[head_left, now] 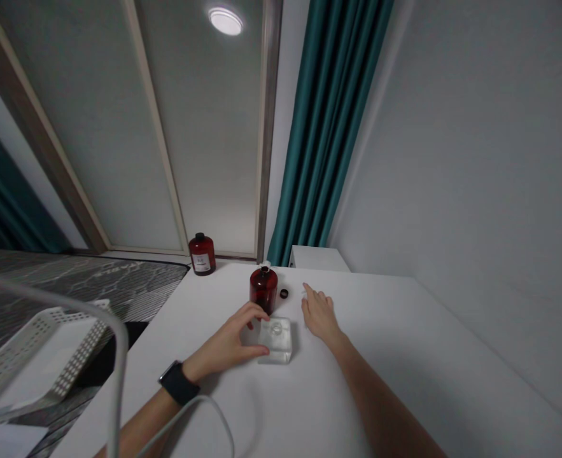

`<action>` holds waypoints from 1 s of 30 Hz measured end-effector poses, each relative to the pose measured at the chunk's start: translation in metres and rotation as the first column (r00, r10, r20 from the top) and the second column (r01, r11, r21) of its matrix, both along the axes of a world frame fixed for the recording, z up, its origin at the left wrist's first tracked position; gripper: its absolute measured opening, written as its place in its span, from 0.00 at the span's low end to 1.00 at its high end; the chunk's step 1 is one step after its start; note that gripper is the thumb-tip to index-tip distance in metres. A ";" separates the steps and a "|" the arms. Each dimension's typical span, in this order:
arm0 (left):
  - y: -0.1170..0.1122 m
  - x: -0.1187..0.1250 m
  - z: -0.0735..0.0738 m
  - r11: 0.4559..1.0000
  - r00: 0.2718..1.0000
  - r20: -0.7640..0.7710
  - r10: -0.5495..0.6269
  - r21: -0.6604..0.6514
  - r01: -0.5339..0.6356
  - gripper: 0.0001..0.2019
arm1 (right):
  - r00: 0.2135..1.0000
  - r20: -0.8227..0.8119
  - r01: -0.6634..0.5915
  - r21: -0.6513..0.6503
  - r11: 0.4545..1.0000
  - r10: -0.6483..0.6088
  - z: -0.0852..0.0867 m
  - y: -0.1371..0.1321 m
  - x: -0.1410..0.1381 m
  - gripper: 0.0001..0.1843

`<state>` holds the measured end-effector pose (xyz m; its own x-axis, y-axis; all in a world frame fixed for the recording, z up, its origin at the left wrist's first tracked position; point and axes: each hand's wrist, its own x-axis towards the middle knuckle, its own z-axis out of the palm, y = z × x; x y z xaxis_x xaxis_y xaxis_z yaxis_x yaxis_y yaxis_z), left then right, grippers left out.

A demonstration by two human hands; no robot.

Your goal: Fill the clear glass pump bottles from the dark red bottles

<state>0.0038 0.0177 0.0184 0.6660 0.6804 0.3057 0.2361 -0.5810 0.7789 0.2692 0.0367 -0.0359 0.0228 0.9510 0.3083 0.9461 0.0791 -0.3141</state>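
Note:
A clear square glass bottle stands on the white table, with its round mouth on top. My left hand, with a black watch on the wrist, curls round the bottle's left side, thumb and fingers touching it. My right hand lies just right of the bottle with fingers stretched forward, flat and holding nothing. A dark red bottle stands uncapped just behind the clear one. Its small black cap lies to its right, ahead of my right fingertips.
A second dark red bottle with a white label stands at the table's far left corner. A white perforated basket sits off the table's left side. A white cable arcs across the near left. A white cabinet and teal curtain stand behind.

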 end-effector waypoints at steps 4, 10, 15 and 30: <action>0.000 0.001 0.000 1.000 1.000 0.001 0.004 0.000 -0.004 0.18 | 0.996 0.086 -0.006 -0.015 1.000 0.008 0.004 -0.005 -0.001 0.26; 0.002 0.001 -0.004 1.000 1.000 0.019 0.004 0.001 -0.004 0.19 | 0.993 0.111 0.034 -0.073 0.997 -0.026 0.008 -0.004 0.002 0.26; 0.001 0.000 -0.002 1.000 1.000 0.016 0.004 -0.006 -0.004 0.18 | 0.998 0.054 -0.010 -0.171 0.985 0.019 0.015 -0.015 0.013 0.26; 0.000 -0.001 -0.004 1.000 1.000 0.012 0.001 -0.006 -0.001 0.19 | 0.980 -0.079 -0.199 -0.307 0.931 0.183 0.018 -0.018 0.031 0.40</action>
